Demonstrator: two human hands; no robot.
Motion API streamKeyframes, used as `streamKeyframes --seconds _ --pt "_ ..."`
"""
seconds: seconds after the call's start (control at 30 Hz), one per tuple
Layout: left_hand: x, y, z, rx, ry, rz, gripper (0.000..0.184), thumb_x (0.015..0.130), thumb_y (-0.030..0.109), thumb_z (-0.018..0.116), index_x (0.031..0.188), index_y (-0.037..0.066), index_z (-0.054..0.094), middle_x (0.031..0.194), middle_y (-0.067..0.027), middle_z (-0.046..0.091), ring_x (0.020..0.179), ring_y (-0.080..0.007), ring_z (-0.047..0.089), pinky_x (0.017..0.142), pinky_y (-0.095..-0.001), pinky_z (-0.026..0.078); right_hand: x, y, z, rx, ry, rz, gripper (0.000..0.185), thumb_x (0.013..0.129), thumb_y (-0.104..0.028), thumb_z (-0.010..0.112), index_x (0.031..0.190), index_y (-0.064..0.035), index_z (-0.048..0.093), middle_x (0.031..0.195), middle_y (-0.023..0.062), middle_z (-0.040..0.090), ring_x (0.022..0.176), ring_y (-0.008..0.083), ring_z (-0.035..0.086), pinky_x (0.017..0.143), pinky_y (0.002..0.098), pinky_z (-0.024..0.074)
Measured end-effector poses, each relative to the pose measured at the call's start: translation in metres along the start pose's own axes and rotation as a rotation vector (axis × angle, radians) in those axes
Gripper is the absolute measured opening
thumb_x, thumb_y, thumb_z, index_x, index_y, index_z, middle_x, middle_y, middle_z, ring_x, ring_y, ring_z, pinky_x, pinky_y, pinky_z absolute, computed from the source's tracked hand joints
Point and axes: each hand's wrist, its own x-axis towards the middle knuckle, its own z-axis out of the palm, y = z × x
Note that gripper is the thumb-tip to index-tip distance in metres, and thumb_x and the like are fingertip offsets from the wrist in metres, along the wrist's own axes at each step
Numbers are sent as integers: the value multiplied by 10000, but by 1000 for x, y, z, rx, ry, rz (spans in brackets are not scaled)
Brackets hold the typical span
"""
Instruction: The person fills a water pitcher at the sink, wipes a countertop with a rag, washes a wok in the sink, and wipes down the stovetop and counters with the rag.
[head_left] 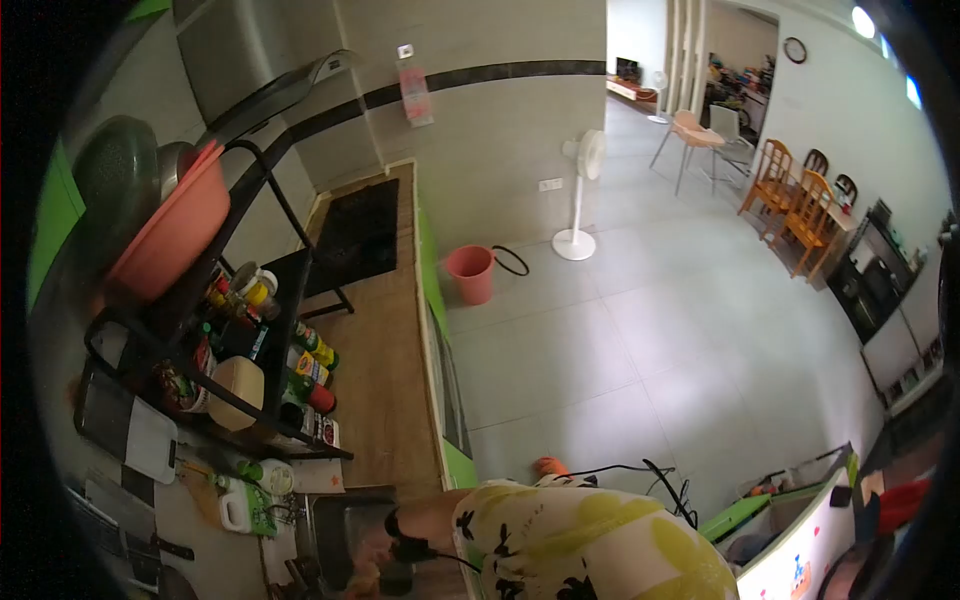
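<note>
A patterned white and yellow sleeve [560,525] reaches left from the bottom centre, with a black band [405,538] at its wrist. My right hand [372,558] is low over the metal sink [335,515], near the bottom edge. It is blurred and dim, so its fingers and anything in them cannot be made out. A dark green item [398,578] shows beside it. My left hand cannot be picked out. A white and green jug [240,508] stands left of the sink.
A black rack [270,180] holds a pink basin [180,235] and several bottles. Beyond the wooden counter [385,350] are a cooktop [360,235], a pink bucket [470,275] and a white fan [577,200] on the floor. Chairs [808,215] stand far right; an open bin-like unit [790,530] is lower right.
</note>
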Motion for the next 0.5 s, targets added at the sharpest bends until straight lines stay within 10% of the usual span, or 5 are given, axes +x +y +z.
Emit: streamKeyframes --seconds 0.1,0.3,0.4,0.5 --pt "-12 7 0 -42 32 -65 409 856 354 512 1127 47 522 1017 -121 555 868 -256 557 721 -351 443 -40 -75 0 498 -243 196 228 867 -238 495 1012 -70 550 899 73 585 794 209 558 674 338 464" --pt "-69 33 -21 -332 209 -271 404 851 344 522 1135 57 523 1046 -126 554 893 -256 555 738 -350 437 -207 -146 14 -116 677 214 204 887 -282 508 969 -98 537 825 -11 553 670 98 491 551 255 402" --pt "-123 55 -52 -643 251 -413 402 848 340 526 1139 62 524 1060 -128 553 905 -257 555 746 -349 434 -259 -86 -55 29 403 -246 441 817 -437 567 1140 -143 500 1054 0 526 899 112 497 712 252 414" --pt "-171 114 -56 -852 77 -371 400 846 335 531 1143 68 524 1075 -131 553 918 -257 554 755 -348 431 -320 -131 -60 -211 518 28 673 768 -540 575 1309 -195 370 1194 38 470 1034 154 465 842 312 394"
